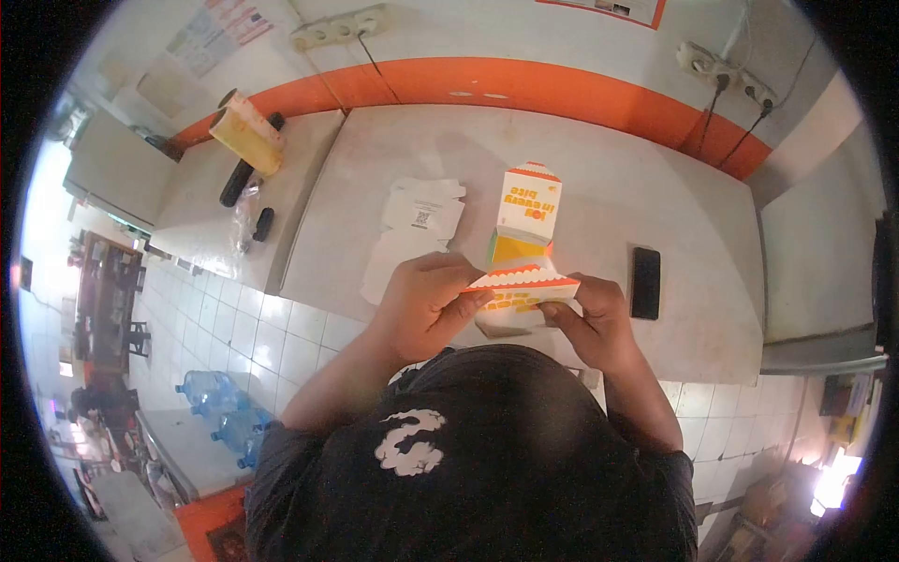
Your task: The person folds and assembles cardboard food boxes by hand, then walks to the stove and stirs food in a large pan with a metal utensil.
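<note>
A printed cardboard food box [529, 202], white with orange and yellow lettering, is partly folded in front of me. Its back panel lies towards the far side of the table, and its near panel is tilted up between my hands. My left hand [433, 298] pinches the near panel's left end, thumb on the printed face. At the right end, my right hand [594, 320] grips the same panel between thumb and fingers. Left of the box lies a flat white cardboard blank [423, 221] with a small QR code. Some fingertips are hidden behind the panel.
A black phone [645, 284] lies on the white table [375, 140] to the right. On the left side table [304, 178] are yellowish wrap rolls [245, 140] and dark objects. Blue water jugs [220, 403] sit lower left. Power strips [726, 75] with cables hang on the wall.
</note>
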`<state>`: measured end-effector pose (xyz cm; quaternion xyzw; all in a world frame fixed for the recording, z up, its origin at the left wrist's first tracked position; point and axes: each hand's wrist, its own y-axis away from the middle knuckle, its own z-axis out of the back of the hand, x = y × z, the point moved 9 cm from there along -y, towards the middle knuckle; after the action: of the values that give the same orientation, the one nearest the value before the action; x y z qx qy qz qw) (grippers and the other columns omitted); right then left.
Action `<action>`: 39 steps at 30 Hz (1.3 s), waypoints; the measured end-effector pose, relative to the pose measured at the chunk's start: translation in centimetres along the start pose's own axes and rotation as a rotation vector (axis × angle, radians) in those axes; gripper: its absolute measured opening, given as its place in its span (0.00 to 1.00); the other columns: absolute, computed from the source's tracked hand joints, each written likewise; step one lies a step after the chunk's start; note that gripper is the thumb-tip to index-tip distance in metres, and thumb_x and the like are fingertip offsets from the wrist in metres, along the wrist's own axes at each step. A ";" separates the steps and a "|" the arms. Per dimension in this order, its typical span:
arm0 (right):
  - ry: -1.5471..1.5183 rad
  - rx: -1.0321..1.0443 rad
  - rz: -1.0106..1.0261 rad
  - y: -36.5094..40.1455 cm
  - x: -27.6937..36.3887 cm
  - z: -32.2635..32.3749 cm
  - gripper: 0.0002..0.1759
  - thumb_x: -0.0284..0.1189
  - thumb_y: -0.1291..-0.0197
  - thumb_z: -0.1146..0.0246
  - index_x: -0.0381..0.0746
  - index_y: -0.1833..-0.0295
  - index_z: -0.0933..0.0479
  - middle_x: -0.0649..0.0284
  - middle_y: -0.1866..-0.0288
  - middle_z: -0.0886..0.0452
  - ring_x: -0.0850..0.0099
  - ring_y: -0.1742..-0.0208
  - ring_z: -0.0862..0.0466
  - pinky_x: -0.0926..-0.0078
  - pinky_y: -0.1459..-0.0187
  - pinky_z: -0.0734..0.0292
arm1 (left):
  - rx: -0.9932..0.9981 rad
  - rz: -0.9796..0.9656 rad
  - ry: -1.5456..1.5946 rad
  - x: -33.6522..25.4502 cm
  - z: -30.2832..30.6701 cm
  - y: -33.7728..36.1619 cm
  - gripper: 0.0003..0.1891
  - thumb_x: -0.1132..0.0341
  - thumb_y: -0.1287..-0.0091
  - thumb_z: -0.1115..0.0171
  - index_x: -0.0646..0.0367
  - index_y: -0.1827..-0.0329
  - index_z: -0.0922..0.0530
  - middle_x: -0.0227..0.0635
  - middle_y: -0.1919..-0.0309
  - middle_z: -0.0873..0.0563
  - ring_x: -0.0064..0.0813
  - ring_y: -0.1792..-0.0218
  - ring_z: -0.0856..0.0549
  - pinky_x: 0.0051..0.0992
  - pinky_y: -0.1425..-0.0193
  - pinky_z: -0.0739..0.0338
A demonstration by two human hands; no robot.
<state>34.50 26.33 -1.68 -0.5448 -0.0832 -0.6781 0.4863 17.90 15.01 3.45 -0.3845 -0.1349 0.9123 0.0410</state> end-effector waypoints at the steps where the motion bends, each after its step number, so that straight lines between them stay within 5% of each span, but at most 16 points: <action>1: -0.102 -0.016 -0.113 0.2 -0.8 -0.1 0.05 0.27 0.30 0.27 0.36 0.56 0.14 0.58 0.69 0.14 0.67 0.69 0.15 0.67 0.65 0.20 | 0.008 -0.008 -0.039 -0.2 0.1 0.0 0.17 0.65 0.31 0.27 0.65 0.44 0.17 0.49 0.61 0.10 0.55 0.59 0.09 0.38 0.49 0.15; 4: -0.409 -0.108 -0.333 0.8 -2.6 -0.7 0.08 0.29 0.26 0.29 0.35 0.49 0.15 0.62 0.68 0.15 0.76 0.68 0.16 0.72 0.65 0.20 | -0.275 0.009 0.301 -0.3 0.1 -1.1 0.18 0.67 0.28 0.30 0.65 0.39 0.20 0.51 0.57 0.10 0.54 0.57 0.08 0.40 0.46 0.15; 6: -0.611 -0.238 -0.332 0.9 -3.5 -0.6 0.14 0.30 0.25 0.29 0.33 0.42 0.18 0.64 0.66 0.15 0.80 0.66 0.17 0.75 0.65 0.19 | 0.133 0.227 0.116 1.6 -3.0 -1.0 0.20 0.67 0.26 0.32 0.64 0.35 0.22 0.50 0.51 0.10 0.46 0.50 0.09 0.39 0.41 0.16; 7: -0.618 -0.188 -0.345 0.8 -4.0 -1.2 0.18 0.29 0.27 0.28 0.32 0.39 0.20 0.61 0.62 0.15 0.77 0.63 0.15 0.74 0.62 0.17 | 0.337 0.331 0.018 2.7 -4.4 -0.4 0.21 0.67 0.26 0.32 0.64 0.32 0.23 0.49 0.47 0.10 0.42 0.46 0.09 0.38 0.38 0.17; 9: -0.633 -0.091 -0.375 0.8 -5.0 -2.4 0.26 0.28 0.31 0.25 0.31 0.33 0.25 0.54 0.52 0.14 0.72 0.58 0.13 0.73 0.57 0.15 | 0.131 0.315 0.176 4.8 -4.4 0.0 0.22 0.67 0.25 0.33 0.63 0.31 0.23 0.47 0.42 0.12 0.38 0.41 0.11 0.37 0.35 0.19; 11: -0.116 0.038 -0.187 0.2 -3.0 -2.5 0.32 0.27 0.36 0.22 0.31 0.31 0.27 0.48 0.43 0.17 0.64 0.49 0.13 0.68 0.50 0.14 | 0.004 0.366 0.379 8.2 -5.5 0.9 0.22 0.67 0.25 0.34 0.62 0.30 0.23 0.46 0.39 0.13 0.38 0.37 0.13 0.36 0.32 0.21; 13: -0.011 0.218 -0.265 1.1 -4.3 -4.2 0.40 0.25 0.47 0.17 0.36 0.29 0.27 0.43 0.32 0.24 0.51 0.35 0.18 0.58 0.36 0.17 | -0.046 0.483 0.627 11.5 -7.4 1.8 0.22 0.68 0.24 0.35 0.61 0.29 0.23 0.44 0.39 0.13 0.42 0.35 0.14 0.36 0.31 0.22; 19: 0.086 -0.007 -0.280 1.0 -11.1 -3.3 0.35 0.22 0.43 0.22 0.37 0.29 0.25 0.50 0.35 0.23 0.53 0.32 0.20 0.57 0.33 0.20 | 0.035 0.127 0.141 11.5 -7.3 -1.5 0.29 0.65 0.27 0.30 0.58 0.24 0.26 0.47 0.38 0.18 0.47 0.30 0.19 0.41 0.25 0.24; 22: 0.340 -0.106 -0.124 -1.3 -12.7 -1.9 0.30 0.30 0.39 0.23 0.38 0.32 0.22 0.47 0.38 0.21 0.50 0.38 0.19 0.55 0.34 0.19 | -0.012 0.236 0.214 15.3 -9.3 -4.3 0.36 0.60 0.31 0.26 0.58 0.21 0.29 0.53 0.32 0.21 0.52 0.30 0.20 0.44 0.21 0.27; 26: 0.195 0.056 -0.645 -0.7 -24.4 -4.3 0.36 0.33 0.33 0.26 0.37 0.24 0.31 0.45 0.39 0.21 0.46 0.34 0.21 0.51 0.34 0.21 | -0.010 0.363 -0.014 20.3 -12.2 -6.5 0.37 0.63 0.35 0.26 0.64 0.24 0.28 0.60 0.35 0.18 0.58 0.33 0.18 0.46 0.28 0.22; 29: 0.321 0.015 -0.726 -0.6 -26.1 -4.4 0.41 0.34 0.34 0.27 0.37 0.20 0.35 0.45 0.32 0.25 0.46 0.29 0.24 0.49 0.30 0.24 | -0.092 0.393 -0.153 24.5 -14.8 -5.7 0.34 0.59 0.32 0.29 0.66 0.25 0.28 0.62 0.41 0.14 0.61 0.37 0.16 0.49 0.32 0.21; 32: 0.821 -0.135 -0.249 -3.3 -16.8 -3.2 0.42 0.36 0.36 0.26 0.37 0.20 0.35 0.46 0.26 0.30 0.48 0.25 0.27 0.48 0.27 0.27 | -0.005 0.492 -0.060 25.9 -15.8 -5.7 0.33 0.58 0.29 0.31 0.67 0.25 0.29 0.62 0.44 0.12 0.62 0.39 0.14 0.52 0.33 0.21; 35: 0.984 -0.129 -0.026 -5.6 -13.8 -4.7 0.43 0.34 0.40 0.25 0.39 0.21 0.33 0.49 0.24 0.32 0.50 0.24 0.29 0.47 0.28 0.29 | -0.001 0.468 -0.003 27.7 -17.2 -5.3 0.32 0.61 0.27 0.32 0.69 0.26 0.29 0.62 0.42 0.12 0.61 0.39 0.13 0.51 0.32 0.20; 39: 1.014 -0.042 -0.179 -8.8 -14.6 -5.2 0.38 0.36 0.35 0.30 0.41 0.21 0.31 0.50 0.20 0.33 0.49 0.19 0.32 0.48 0.27 0.29 | 0.040 0.447 -0.065 27.6 -16.7 -5.9 0.30 0.60 0.25 0.35 0.71 0.26 0.30 0.62 0.47 0.11 0.64 0.43 0.12 0.52 0.35 0.20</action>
<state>23.51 35.79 -12.10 -0.1480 0.1305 -0.8974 0.3946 10.25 29.16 -25.14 -0.3743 -0.0294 0.9131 -0.1590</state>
